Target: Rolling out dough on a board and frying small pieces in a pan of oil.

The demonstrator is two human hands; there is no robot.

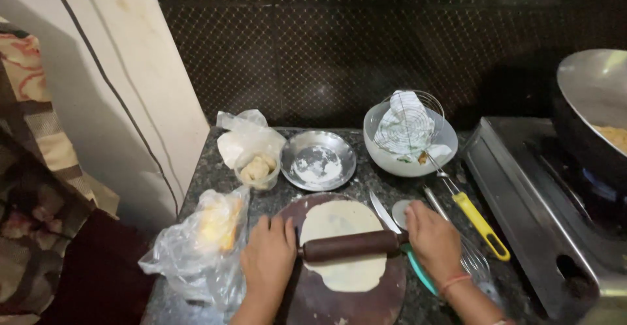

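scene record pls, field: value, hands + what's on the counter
left hand: left hand flat on the left end of the rolling pin
right hand: right hand on the pin's right end
dough: pale flattened dough round under the pin, on a round dark board
behind board: steel plate dusted with flour; small cup of dough balls
back right: white bowl with a wire skimmer, yellow handle
left: clear plastic bag
right: stove with a pan

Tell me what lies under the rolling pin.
Under the rolling pin lies a flattened round of pale dough on a round brown board. The strip of dough directly beneath the pin is hidden.
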